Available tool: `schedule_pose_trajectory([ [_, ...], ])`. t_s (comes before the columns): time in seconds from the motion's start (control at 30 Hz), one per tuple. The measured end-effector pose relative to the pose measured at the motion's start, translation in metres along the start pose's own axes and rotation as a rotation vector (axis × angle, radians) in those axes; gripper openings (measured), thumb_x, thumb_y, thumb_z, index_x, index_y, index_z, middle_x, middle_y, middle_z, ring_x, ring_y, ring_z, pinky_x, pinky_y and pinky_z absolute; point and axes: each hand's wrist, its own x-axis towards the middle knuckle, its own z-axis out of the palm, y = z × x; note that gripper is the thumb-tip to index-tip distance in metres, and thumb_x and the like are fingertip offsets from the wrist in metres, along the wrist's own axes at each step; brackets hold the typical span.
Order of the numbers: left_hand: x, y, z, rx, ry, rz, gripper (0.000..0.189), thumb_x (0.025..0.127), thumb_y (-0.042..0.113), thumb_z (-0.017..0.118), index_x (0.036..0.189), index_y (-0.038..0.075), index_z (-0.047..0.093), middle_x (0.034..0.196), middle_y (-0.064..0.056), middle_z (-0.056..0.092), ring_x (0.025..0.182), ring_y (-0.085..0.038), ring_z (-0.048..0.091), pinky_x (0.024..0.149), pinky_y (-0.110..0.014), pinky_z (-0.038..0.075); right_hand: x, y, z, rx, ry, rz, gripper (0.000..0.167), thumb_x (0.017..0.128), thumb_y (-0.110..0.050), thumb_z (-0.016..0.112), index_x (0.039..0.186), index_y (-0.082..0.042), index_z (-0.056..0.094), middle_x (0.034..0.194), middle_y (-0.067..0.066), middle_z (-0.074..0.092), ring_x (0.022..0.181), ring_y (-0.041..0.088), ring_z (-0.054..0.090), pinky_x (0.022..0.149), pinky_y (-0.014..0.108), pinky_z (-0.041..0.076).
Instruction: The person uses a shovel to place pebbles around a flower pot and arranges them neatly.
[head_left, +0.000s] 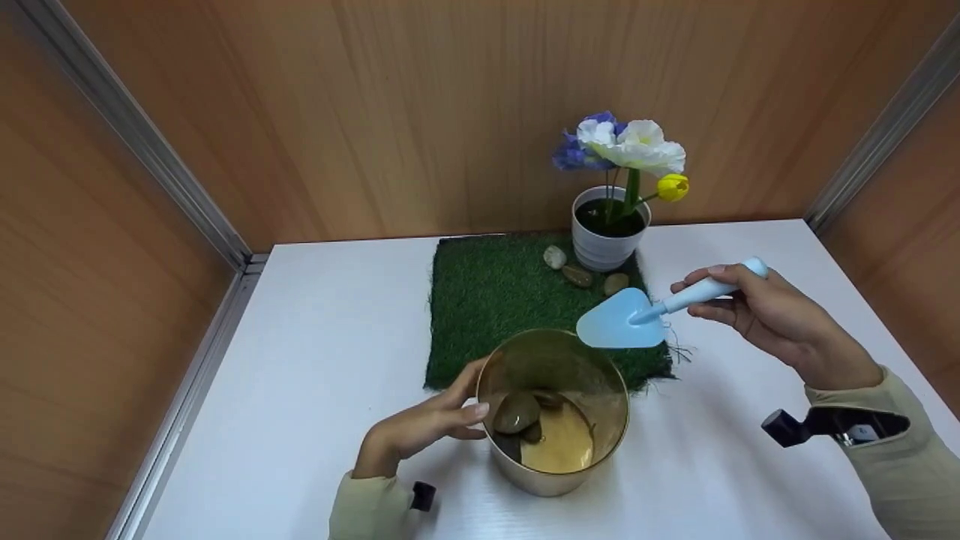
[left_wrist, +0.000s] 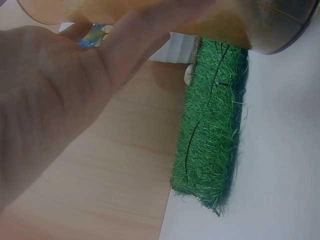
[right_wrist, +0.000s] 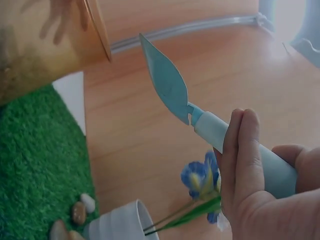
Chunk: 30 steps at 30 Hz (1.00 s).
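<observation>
My left hand (head_left: 424,427) holds the side of an amber see-through bucket (head_left: 551,484), thumb and fingers spread around its outer wall. At the bottom of the bucket lie a large dark stone (head_left: 517,412) and smaller dark pieces that are hard to make out. My right hand (head_left: 784,322) grips a light blue trowel by its pale handle. The trowel's blade (head_left: 619,322) hovers above the bucket's far right rim, pointing left. In the right wrist view the same trowel (right_wrist: 167,82) shows a bare blade, seen at a slant.
Behind the bucket, a green artificial turf mat (head_left: 487,300) lies on the white table (head_left: 322,337). On its far right corner stands a white flowerpot (head_left: 604,251) with white, purple and yellow flowers (head_left: 637,146). Several stones (head_left: 577,275) lie beside the pot. Wooden panels surround the table.
</observation>
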Motion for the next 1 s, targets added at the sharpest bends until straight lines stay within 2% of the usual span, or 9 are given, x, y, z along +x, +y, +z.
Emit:
schedule_pose_trajectory([
  [0.13,0.0,0.0,0.0,0.006,0.004,-0.001,0.081,0.11,0.045,0.052,0.171,0.024,0.003,0.177,-0.017,-0.001,0.158,-0.044,0.021,0.113,-0.058,0.047,0.001,0.003,0.015,-0.122,-0.05,-0.035,0.035,0.115,-0.009,0.043,0.119,0.002,0.076,0.116,0.013,0.077,0.101,0.022,0.079,0.089,0.033,0.061],
  [0.27,0.0,-0.001,0.0,0.003,0.0,0.006,0.081,0.11,0.045,0.052,0.171,0.024,0.004,0.177,-0.017,0.0,0.158,-0.044,0.023,0.113,-0.058,0.047,0.003,0.007,0.032,-0.239,-0.037,-0.021,0.029,0.114,-0.012,0.05,0.12,0.0,0.075,0.118,0.013,0.076,0.102,0.023,0.078,0.09,0.034,0.061],
  [0.43,0.0,-0.001,0.0,-0.005,0.0,0.008,0.08,0.11,0.045,0.052,0.171,0.023,0.005,0.177,-0.017,0.0,0.157,-0.044,0.025,0.113,-0.058,0.047,0.007,0.014,0.047,-0.31,-0.039,0.018,0.026,0.113,-0.016,0.054,0.121,0.0,0.073,0.121,0.01,0.075,0.102,0.02,0.078,0.092,0.032,0.061],
  [0.6,-0.001,0.0,0.0,0.001,-0.007,0.017,0.079,0.111,0.042,0.05,0.171,0.02,0.003,0.176,-0.019,0.0,0.158,-0.045,0.024,0.114,-0.058,0.047,0.011,0.021,0.06,-0.381,-0.03,0.061,0.032,0.112,-0.018,0.055,0.126,0.007,0.068,0.122,0.008,0.074,0.099,0.019,0.078,0.091,0.033,0.062],
  [0.8,-0.001,0.0,0.001,-0.002,-0.009,0.018,0.079,0.112,0.042,0.05,0.171,0.02,0.003,0.176,-0.019,0.0,0.157,-0.045,0.025,0.114,-0.058,0.047,0.016,0.028,0.073,-0.463,-0.031,0.082,0.035,0.11,-0.013,0.057,0.129,0.017,0.062,0.119,0.014,0.072,0.094,0.018,0.079,0.089,0.033,0.063],
  [1.0,-0.002,-0.001,0.0,-0.002,0.007,0.0,0.08,0.11,0.044,0.053,0.171,0.022,0.005,0.176,-0.019,0.001,0.157,-0.044,0.025,0.113,-0.058,0.047,0.021,0.039,0.083,-0.57,-0.049,0.069,0.03,0.107,-0.011,0.062,0.123,0.015,0.068,0.117,0.021,0.072,0.089,0.019,0.079,0.084,0.034,0.064],
])
